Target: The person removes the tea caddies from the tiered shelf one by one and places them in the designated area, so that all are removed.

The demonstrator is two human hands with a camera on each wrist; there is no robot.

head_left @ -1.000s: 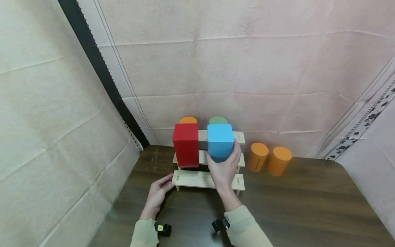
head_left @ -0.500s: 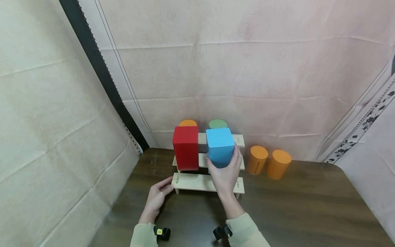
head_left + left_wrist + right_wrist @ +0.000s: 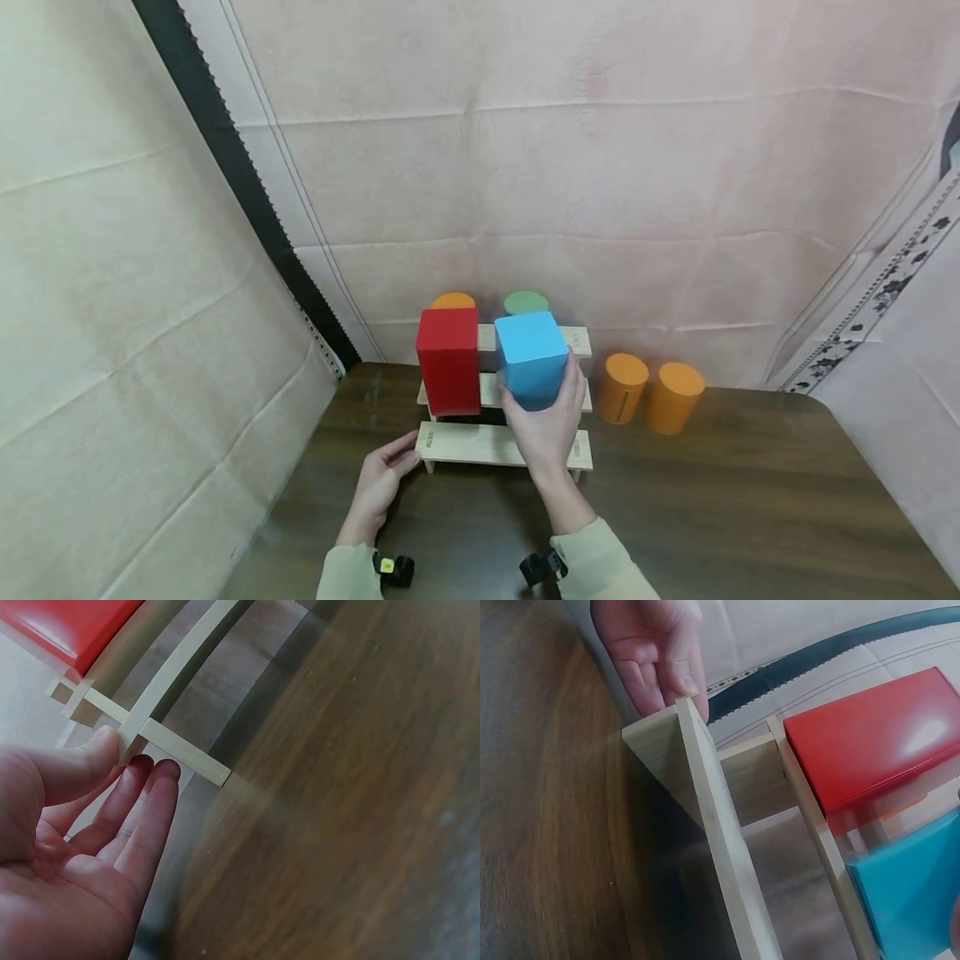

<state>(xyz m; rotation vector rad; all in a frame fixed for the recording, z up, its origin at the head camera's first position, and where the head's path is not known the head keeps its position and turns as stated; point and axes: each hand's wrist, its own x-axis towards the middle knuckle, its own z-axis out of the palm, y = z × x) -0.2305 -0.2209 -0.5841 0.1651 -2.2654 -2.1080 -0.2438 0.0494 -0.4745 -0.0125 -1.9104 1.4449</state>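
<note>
A three-step wooden rack stands on the table. My left hand pinches the left end of its lowest step, thumb above and fingertips below, as the left wrist view shows. On the middle step a tall red block stands upright at the left. Beside it, my right hand grips a blue block from the front and right, at the middle step. The block is turned slightly against the rack; whether its base rests fully on the step is hidden. In the right wrist view the blue block lies close to the red one.
An orange cylinder and a green round-topped piece show behind the blocks at the top step. Two orange cylinders stand on the table right of the rack. Cloth walls enclose the back and sides.
The blue block in my right hand has turned a little and shifted slightly left. My left hand keeps its hold on the rack's end. The head view has shifted slightly.
</note>
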